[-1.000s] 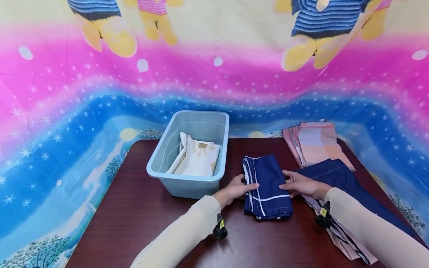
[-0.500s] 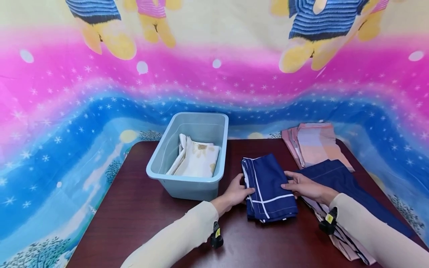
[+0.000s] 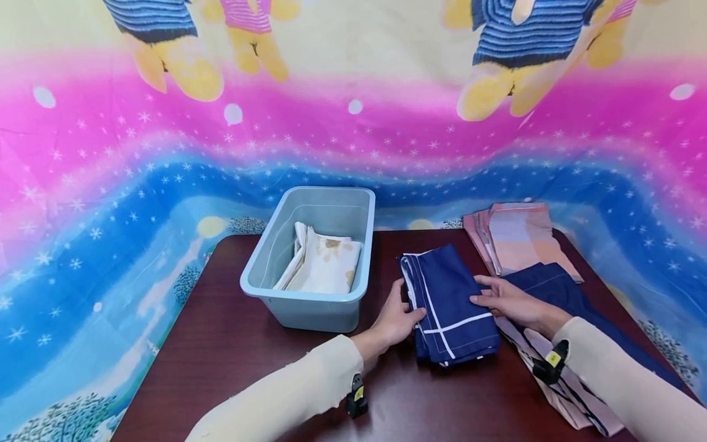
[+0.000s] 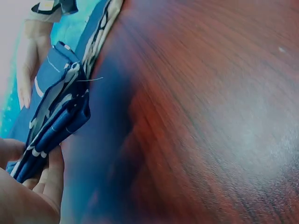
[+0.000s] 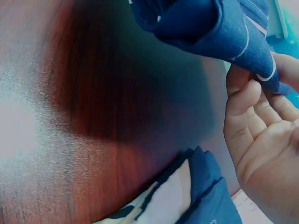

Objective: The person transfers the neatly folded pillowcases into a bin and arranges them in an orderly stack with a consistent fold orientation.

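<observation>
1. Navy cloth [image 3: 450, 304] with white lines, folded, is seen on the dark wooden table [image 3: 232, 344], just at 3 o'clock of the grey-blue bin [image 3: 312, 261] and at 9 o'clock of a spread navy sheet [image 3: 558, 294].
2. No writing or brand can be read in any view; small yellow tags on the black wrist devices are too small to make out.
3. The cloth's 9 o'clock edge is grasped by the left hand [image 3: 394, 319], thumb on top and fingers beneath, as the left wrist view [image 4: 28, 186] confirms.
4. The cloth's 3 o'clock edge is pinched by the right hand [image 3: 505, 301]; in the right wrist view [image 5: 261, 140] the fingertips are seen curled on the hem and that side is shown raised off the table.
5. A cream cloth [image 3: 326, 264] with brown marks is seen lying in the bin.
6. Pink folded cloths [image 3: 519, 236] lie at 1 o'clock of the navy cloth; a striped piece under the spread sheet is largely hidden by the right sleeve.
7. Both wrist views are blurred, and the bin is shown only by the head camera.
</observation>
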A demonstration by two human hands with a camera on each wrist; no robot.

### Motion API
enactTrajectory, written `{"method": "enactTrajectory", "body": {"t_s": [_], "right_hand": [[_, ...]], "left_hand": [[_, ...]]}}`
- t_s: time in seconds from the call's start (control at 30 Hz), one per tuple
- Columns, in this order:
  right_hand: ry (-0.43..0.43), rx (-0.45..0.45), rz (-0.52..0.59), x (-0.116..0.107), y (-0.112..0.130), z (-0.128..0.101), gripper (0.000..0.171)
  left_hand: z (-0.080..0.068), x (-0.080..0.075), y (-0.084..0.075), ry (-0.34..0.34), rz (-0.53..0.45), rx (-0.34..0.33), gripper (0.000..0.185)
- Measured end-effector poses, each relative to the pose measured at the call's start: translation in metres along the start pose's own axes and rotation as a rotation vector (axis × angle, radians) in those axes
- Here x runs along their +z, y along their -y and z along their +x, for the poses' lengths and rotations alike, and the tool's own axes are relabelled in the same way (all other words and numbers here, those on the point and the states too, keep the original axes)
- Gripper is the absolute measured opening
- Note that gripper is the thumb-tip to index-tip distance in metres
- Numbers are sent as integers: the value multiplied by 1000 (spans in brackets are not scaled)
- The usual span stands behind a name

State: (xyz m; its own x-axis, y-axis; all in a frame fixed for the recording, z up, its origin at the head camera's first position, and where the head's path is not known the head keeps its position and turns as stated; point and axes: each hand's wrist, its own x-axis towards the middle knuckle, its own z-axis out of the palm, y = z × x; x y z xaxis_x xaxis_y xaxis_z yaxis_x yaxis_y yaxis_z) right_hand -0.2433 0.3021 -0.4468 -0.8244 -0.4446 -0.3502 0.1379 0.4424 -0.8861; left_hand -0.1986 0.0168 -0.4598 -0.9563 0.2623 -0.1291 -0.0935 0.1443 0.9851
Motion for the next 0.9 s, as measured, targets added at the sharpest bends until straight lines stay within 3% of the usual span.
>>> {"method": "enactTrajectory", "body": {"t_s": [0.17, 0.37, 0.6, 0.9], "right_hand": [[-15, 13, -25, -2, 3, -5, 87], [35, 14, -53, -4, 10, -14, 88], [95, 7, -54, -8, 21, -27, 88], [89, -15, -78, -10, 39, -33, 93]], "left_hand": [[-7, 2, -12, -19, 35, -6, 77], [-11, 2, -22, -20, 45, -12, 79], [-18, -2, -33, 21, 25, -27, 82], [-26, -9, -49, 37, 74, -31, 80]]}}
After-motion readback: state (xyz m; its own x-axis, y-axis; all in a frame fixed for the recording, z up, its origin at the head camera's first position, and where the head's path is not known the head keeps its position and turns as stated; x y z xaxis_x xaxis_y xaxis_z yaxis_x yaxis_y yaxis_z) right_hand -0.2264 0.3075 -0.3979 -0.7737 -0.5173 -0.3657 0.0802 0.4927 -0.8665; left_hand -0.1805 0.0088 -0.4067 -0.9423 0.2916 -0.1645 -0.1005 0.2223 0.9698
